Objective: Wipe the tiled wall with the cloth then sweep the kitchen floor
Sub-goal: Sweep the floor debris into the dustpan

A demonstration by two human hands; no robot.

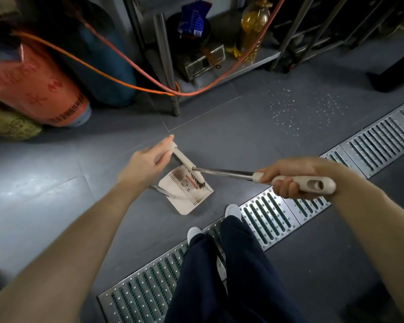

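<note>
Right hand clenched round broom handle; left hand pinching dustpan handle — drain grate alongside.

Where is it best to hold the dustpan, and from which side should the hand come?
Grip the dustpan by the beige end of its upright handle, where the left hand pinches it, coming from above and the left. The pan lies flat on the floor and the broom sits over it.

Right hand gripping broom handle, bristles in the dustpan. Left hand holding the dustpan's handle top. White crumbs scattered on grey floor beside drain grate.
</note>
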